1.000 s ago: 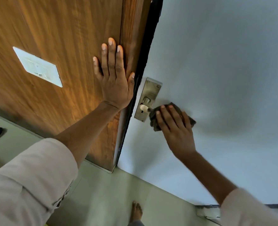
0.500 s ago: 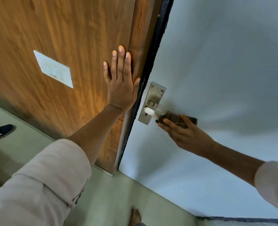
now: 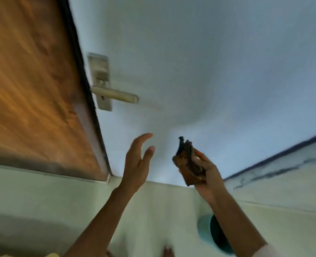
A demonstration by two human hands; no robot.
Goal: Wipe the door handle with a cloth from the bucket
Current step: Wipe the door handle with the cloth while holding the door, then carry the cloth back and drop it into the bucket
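Note:
The metal lever door handle (image 3: pixel 114 94) juts from its plate (image 3: pixel 100 71) on the white door (image 3: pixel 190 62), bare and untouched. My right hand (image 3: pixel 208 173) is well below and to the right of it, shut on a crumpled dark brown cloth (image 3: pixel 187 160). To the left of the cloth, my left hand (image 3: pixel 137 164) floats in the air with its fingers apart and nothing in it. A teal bucket (image 3: pixel 207 232) stands on the floor at the lower right, partly hidden behind my right forearm.
A wooden panel (image 3: pixel 29 89) with a dark edge fills the left side. Pale green floor (image 3: pixel 42 201) runs along the bottom. A wall base with a dark stripe (image 3: pixel 276 158) crosses the right. A bare foot (image 3: pixel 169 252) shows at the bottom edge.
My right hand has come off the handle and dropped down with the cloth. My left hand has left the wooden panel and moved down beside it. The view has tilted down, showing the bucket.

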